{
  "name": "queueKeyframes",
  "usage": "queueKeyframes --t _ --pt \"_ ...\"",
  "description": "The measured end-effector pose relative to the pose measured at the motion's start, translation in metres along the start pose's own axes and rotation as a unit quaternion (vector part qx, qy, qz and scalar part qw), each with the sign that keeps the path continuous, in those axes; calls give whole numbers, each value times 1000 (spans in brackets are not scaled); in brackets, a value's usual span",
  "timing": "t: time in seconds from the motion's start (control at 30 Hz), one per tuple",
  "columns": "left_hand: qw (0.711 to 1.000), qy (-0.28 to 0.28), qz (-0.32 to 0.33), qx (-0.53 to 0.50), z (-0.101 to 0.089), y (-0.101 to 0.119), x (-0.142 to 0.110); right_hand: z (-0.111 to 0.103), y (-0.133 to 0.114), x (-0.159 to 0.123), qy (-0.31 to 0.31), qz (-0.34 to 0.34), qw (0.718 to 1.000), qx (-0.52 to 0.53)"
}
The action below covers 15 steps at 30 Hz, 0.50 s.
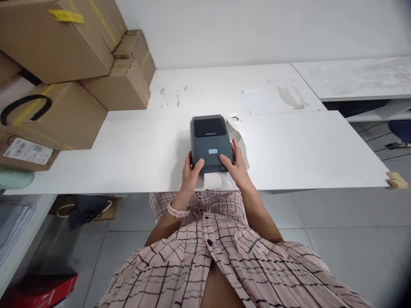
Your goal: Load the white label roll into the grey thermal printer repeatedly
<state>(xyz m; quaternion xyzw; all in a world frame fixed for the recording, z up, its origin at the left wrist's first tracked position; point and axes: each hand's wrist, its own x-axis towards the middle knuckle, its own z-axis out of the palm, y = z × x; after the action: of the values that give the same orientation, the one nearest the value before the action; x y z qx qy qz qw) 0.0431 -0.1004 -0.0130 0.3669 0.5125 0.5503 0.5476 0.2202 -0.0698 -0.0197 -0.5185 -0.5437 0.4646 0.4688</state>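
A dark grey label printer (pixel 210 147) sits near the front edge of the white table, with a dark window on top and a pale button in the middle. My left hand (pixel 190 173) grips its left side, thumb on the top front corner. On the other side my right hand (pixel 236 167) holds the casing, its thumb lying over the front of the lid. White label paper (pixel 212 180) sticks out beneath the printer's front. Behind its right side lie a small paper roll (pixel 234 118) and a strip of pale backing paper (pixel 241 143), partly hidden by my right hand.
Cardboard boxes (pixel 61 111) are stacked on the table's left side, against the wall. A white sheet (pixel 256 101) lies toward the back right. The table's front right corner (pixel 397 180) has a brown cardboard guard. A dark bag (pixel 86 209) is below, left.
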Motion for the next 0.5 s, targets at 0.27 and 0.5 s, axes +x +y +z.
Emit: queueKeyframes --t 0.27,0.5 --pt "997 25 53 43 1 -10 6 3 5 1 18 26 997 71" --pt "976 177 67 112 -1 -22 -43 6 12 5 30 -2 995 96"
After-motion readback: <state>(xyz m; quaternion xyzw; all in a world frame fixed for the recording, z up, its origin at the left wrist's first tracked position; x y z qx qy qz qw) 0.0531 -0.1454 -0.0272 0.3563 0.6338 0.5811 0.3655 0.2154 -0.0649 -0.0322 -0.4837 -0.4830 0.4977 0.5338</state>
